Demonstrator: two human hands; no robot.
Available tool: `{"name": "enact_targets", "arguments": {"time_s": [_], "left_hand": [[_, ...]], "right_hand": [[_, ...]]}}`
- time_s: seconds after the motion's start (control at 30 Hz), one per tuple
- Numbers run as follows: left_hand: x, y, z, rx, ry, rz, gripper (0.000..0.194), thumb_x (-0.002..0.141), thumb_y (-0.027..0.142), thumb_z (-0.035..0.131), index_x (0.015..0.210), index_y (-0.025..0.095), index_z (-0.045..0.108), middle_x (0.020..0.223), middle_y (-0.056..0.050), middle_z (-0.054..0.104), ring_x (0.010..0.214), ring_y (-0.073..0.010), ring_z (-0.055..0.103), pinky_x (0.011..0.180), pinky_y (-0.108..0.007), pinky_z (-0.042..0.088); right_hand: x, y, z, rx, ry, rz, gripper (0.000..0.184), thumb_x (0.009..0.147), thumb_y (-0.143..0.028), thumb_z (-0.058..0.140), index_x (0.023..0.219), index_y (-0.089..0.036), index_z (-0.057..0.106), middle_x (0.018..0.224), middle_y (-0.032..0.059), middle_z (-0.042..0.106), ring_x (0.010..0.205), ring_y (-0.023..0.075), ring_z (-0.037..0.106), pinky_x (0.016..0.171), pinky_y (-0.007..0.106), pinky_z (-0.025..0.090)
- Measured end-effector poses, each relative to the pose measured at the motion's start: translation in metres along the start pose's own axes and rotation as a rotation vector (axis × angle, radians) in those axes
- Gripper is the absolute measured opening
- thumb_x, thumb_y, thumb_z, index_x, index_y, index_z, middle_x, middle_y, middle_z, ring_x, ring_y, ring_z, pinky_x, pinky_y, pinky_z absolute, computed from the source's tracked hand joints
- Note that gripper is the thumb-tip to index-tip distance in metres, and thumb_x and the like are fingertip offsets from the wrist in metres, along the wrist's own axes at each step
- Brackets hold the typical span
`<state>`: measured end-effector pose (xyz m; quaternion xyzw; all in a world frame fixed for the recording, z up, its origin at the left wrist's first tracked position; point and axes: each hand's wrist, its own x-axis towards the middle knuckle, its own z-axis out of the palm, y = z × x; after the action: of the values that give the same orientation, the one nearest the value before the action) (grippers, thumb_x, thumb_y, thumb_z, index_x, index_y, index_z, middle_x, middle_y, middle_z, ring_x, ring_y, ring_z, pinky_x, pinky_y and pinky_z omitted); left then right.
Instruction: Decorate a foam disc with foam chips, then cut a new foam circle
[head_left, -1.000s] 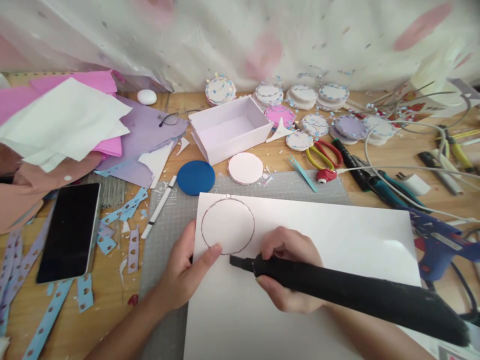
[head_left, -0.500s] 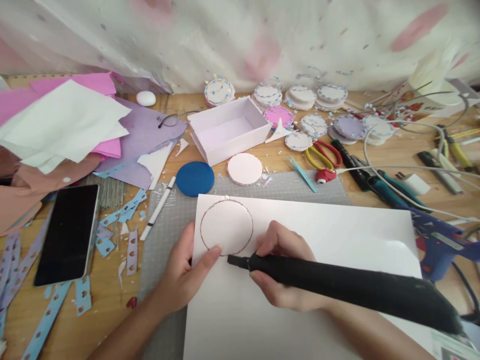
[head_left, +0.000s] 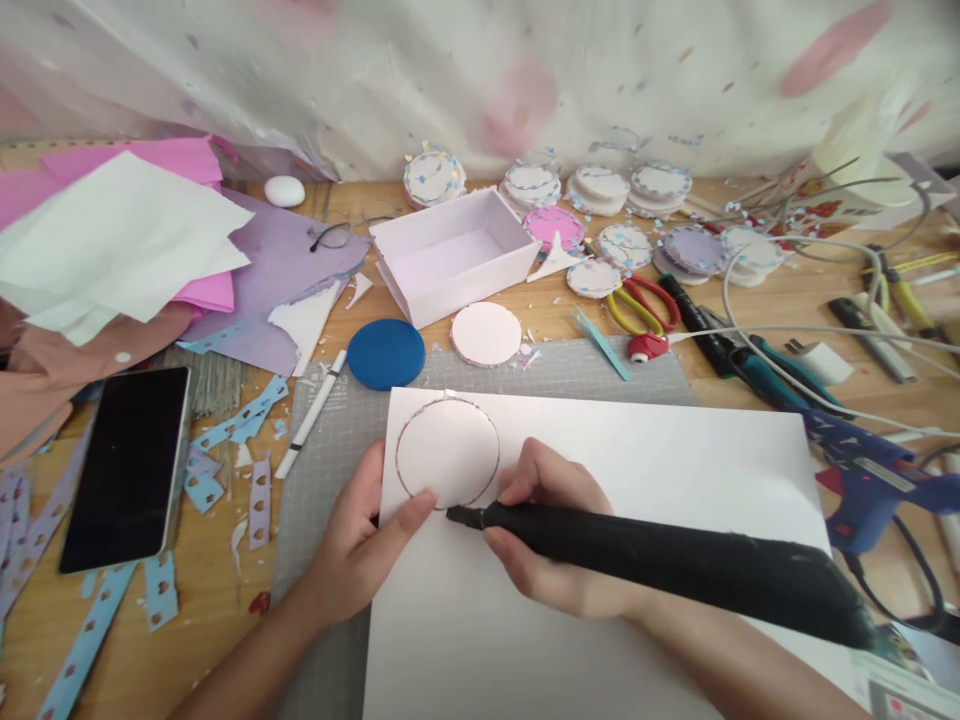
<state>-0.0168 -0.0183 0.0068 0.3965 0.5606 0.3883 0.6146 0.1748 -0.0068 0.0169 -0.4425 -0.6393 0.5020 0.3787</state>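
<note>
A large white paper sheet (head_left: 600, 440) lies over the grey cutting mat (head_left: 307, 520). Near its upper left corner is a white circle (head_left: 447, 445) with a thin brownish rim; whether it is a separate disc is unclear. My left hand (head_left: 367, 545) pinches the sheet's left edge, thumb on top at the circle's lower rim and the other fingers mostly hidden. Between the thumb and fingers of my right hand (head_left: 555, 530) is a thick black tool (head_left: 675, 560) with a narrow flat tip, marker or knife I cannot tell. Its tip touches or nearly touches the circle's bottom rim.
Beyond the sheet lie a blue disc (head_left: 386, 354), a pale pink disc (head_left: 486, 334) and an open white box (head_left: 457, 255). Several decorated discs stand behind. To the right are scissors (head_left: 645, 305), cables and a blue glue gun (head_left: 885, 475); to the left, a phone (head_left: 126, 470) and paper scraps.
The black tool's tip has shifted slightly left and up along the circle's lower rim, with my right hand following. My left hand keeps its hold, and the view has moved a little.
</note>
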Motion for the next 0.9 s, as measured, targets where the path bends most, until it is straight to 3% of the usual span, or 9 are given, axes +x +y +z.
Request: {"name": "enact_targets", "arguments": {"time_s": [0.23,0.4,0.57,0.7,0.9], "left_hand": [[-0.001,0.003,0.0,-0.027,-0.009,-0.037,0.048,0.082,0.04,0.067,0.123,0.018,0.053,0.11,-0.011,0.07,0.091,-0.0252,0.068,0.072,-0.031,0.057],[0.001,0.0,-0.005,-0.02,-0.051,-0.037,0.051,0.083,0.041,0.066,0.126,0.019,0.05,0.114,-0.012,0.068,0.097,-0.0272,0.067,0.072,-0.031,0.056],[0.003,-0.003,-0.01,-0.002,-0.115,-0.015,0.052,0.084,0.04,0.066,0.129,0.019,0.049,0.117,-0.012,0.067,0.098,-0.0275,0.068,0.073,-0.031,0.056],[0.001,-0.001,-0.006,0.001,-0.062,-0.016,0.05,0.083,0.041,0.066,0.126,0.02,0.051,0.117,-0.011,0.068,0.095,-0.026,0.068,0.073,-0.031,0.056],[-0.001,0.004,-0.001,0.02,-0.04,-0.012,0.051,0.083,0.043,0.065,0.127,0.02,0.052,0.117,-0.011,0.068,0.096,-0.0268,0.067,0.074,-0.032,0.055]], "right_hand": [[0.004,0.003,-0.006,0.018,0.005,-0.159,0.028,0.067,-0.017,0.064,0.073,-0.023,0.037,0.06,-0.0073,0.044,0.048,0.0073,0.034,0.045,0.02,0.03],[0.006,0.004,-0.011,-0.007,-0.006,-0.177,0.028,0.069,-0.016,0.061,0.07,-0.024,0.035,0.057,-0.0078,0.036,0.047,0.0079,0.029,0.043,0.022,0.026],[0.005,0.0,-0.009,-0.072,0.013,-0.201,0.027,0.069,-0.018,0.06,0.07,-0.024,0.034,0.056,-0.007,0.037,0.047,0.009,0.032,0.042,0.023,0.028],[0.002,0.0,-0.003,-0.132,0.055,-0.22,0.024,0.069,-0.019,0.059,0.072,-0.024,0.035,0.055,-0.0064,0.041,0.047,0.0101,0.037,0.044,0.023,0.031],[0.003,-0.003,-0.006,-0.133,0.001,-0.211,0.024,0.069,-0.018,0.059,0.072,-0.024,0.035,0.055,-0.0067,0.04,0.047,0.0094,0.034,0.044,0.023,0.03]]}}
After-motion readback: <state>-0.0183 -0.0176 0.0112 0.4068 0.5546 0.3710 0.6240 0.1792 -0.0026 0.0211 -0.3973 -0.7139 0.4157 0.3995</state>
